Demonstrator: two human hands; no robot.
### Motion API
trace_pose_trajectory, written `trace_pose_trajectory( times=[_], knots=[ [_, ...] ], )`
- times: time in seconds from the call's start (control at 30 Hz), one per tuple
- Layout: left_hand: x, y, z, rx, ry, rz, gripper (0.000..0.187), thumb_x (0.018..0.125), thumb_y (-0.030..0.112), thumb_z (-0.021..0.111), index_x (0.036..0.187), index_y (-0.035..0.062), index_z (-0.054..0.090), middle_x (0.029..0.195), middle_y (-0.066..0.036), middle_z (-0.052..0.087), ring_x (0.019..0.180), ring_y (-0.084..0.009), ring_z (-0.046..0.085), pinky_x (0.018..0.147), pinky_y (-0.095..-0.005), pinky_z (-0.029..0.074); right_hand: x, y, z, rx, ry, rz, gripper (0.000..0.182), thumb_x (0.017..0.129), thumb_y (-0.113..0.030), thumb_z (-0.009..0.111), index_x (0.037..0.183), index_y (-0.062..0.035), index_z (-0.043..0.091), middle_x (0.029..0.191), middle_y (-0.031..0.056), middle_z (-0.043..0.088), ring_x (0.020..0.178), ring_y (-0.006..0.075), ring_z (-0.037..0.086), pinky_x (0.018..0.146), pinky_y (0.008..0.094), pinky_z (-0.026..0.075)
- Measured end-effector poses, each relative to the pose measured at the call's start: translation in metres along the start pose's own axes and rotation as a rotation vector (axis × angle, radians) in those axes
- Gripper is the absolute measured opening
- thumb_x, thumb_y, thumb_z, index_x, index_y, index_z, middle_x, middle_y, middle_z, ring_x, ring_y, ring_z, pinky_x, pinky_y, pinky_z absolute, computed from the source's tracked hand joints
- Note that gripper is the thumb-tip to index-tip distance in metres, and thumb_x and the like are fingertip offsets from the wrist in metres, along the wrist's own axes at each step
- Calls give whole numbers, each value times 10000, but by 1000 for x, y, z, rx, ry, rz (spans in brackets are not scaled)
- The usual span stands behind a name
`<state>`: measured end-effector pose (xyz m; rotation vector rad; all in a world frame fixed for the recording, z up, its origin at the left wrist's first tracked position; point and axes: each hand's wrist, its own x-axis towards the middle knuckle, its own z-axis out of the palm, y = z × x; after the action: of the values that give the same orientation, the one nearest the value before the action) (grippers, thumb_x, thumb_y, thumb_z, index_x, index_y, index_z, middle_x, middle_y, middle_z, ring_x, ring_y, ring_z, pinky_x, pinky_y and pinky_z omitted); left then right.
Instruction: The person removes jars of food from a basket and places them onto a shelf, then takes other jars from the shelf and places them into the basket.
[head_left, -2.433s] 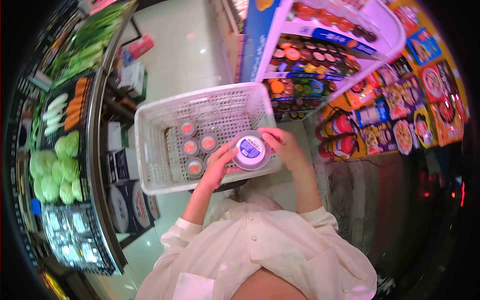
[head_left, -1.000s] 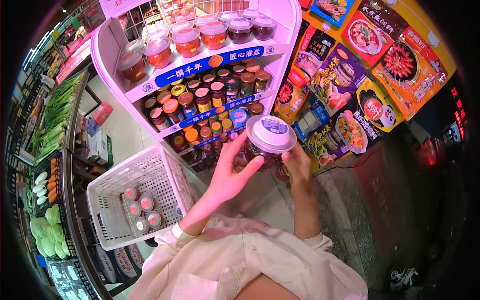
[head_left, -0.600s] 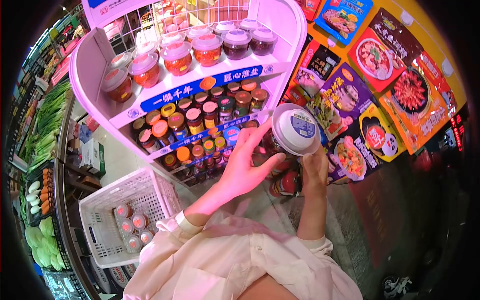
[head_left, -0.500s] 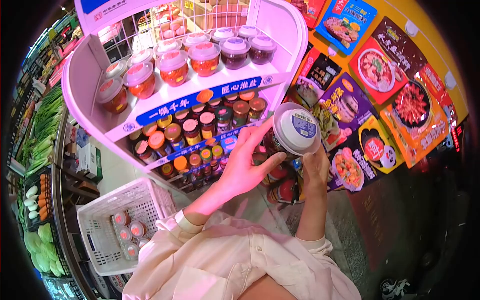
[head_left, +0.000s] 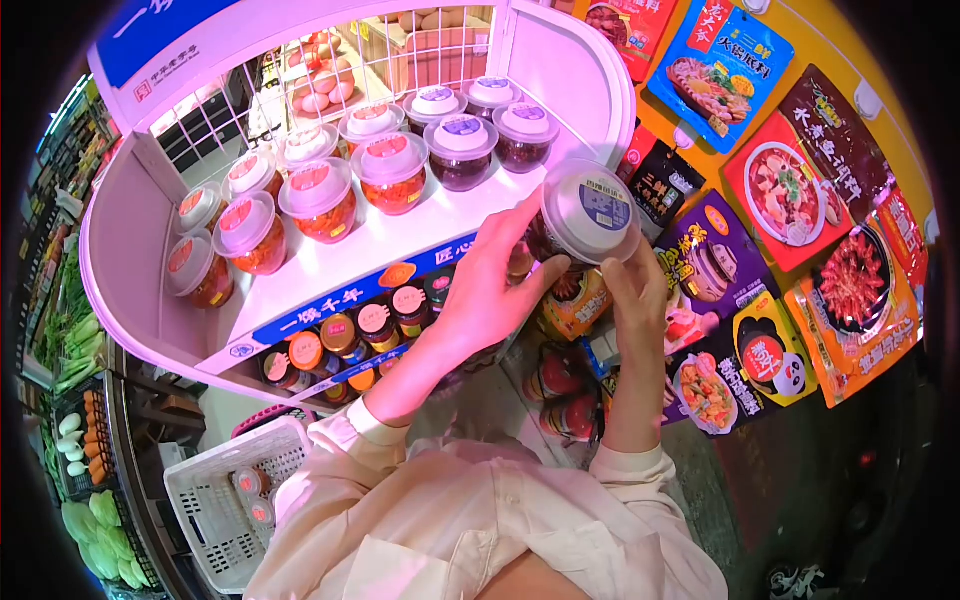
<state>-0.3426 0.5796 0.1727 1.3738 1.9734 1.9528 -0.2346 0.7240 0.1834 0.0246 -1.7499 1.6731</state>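
Hands (head_left: 500,288) around jar (head_left: 592,212), seemingly outside shelf (head_left: 432,214)

Dk-filled jar (head_left: 588,214), wht lid (head_left: 572,240) up, purple lbl (head_left: 604,206), btwn hands (head_left: 498,285)

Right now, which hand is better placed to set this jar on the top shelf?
Probably the left hand: it holds the jar from the side nearer the top shelf; the right hand sits farther off.

Bright pink light floods the display shelf (head_left: 415,228) to its front edge; beyond its right corner the floor (head_left: 790,480) falls dim, and wide-angle distortion curves the blackened margins.
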Motion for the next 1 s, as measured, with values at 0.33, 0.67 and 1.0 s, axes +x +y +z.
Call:
trace_pose_trajectory(
  times=[0.33,0.67,1.0],
  knots=[
    [51,-28,-2,20,111,-153,678,843,188,695,1422,73,361,1282,-207,519,1130,-306,569,918,-382,497,76,46,-7,119,-150,21,585,861,-72,648,1370,26,375,1330,100,458,1256,192,438,1071,349,326],
    [67,-53,3,253,152,-255,637,869,183,665,1409,34,361,1251,-197,564,1102,-281,605,904,-375,492,113,82,-23,120,-355,56,543,883,-134,636,1346,28,404,1288,103,508,1194,175,486,1026,326,368],
    [64,-55,1,431,88,-321,568,881,213,649,1347,-4,408,1175,-218,612,1006,-302,658,824,-365,521,125,86,-28,-267,-414,65,532,858,-222,679,1291,12,478,1258,137,528,1157,212,530,977,354,426]
  ],
)
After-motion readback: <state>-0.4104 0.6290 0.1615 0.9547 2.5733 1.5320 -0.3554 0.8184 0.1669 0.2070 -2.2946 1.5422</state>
